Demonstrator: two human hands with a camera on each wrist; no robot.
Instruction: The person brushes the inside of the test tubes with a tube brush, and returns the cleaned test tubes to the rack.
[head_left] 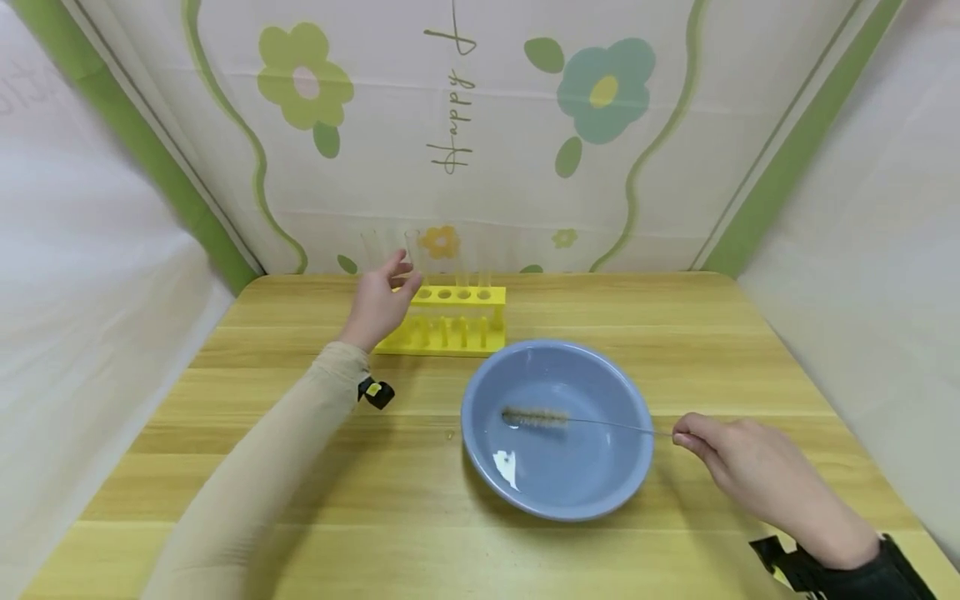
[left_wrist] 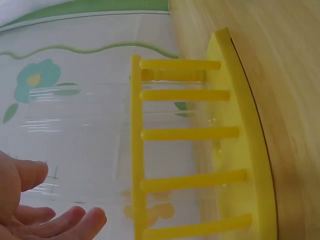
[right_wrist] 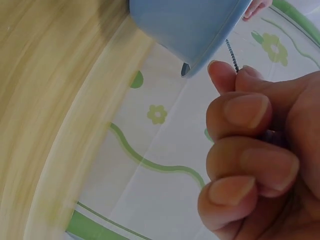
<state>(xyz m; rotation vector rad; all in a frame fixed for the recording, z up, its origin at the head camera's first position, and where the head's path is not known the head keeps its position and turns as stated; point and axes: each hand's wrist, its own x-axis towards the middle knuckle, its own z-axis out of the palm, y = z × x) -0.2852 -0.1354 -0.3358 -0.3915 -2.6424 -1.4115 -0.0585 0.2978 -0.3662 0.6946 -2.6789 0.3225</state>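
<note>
A yellow test tube rack [head_left: 450,350] stands near the back of the table, with several clear glass test tubes [head_left: 484,265] upright in it. My left hand [head_left: 381,304] is at the rack's left part, beside the tubes' upper ends. In the left wrist view its thumb [left_wrist: 33,174] and fingers [left_wrist: 92,222] are spread apart. My right hand [head_left: 757,471] pinches the thin twisted-wire handle of a test tube brush [head_left: 536,417]. The brush's bristled head is over the blue basin [head_left: 558,348], which holds some water; whether the bristles touch the water I cannot tell.
The wooden table [head_left: 420,533] carries the rack and the basin, which sits in front and to the right of the rack. A white cloth wall [head_left: 495,192] with printed flowers closes off the back. White side walls [head_left: 97,208] flank the table.
</note>
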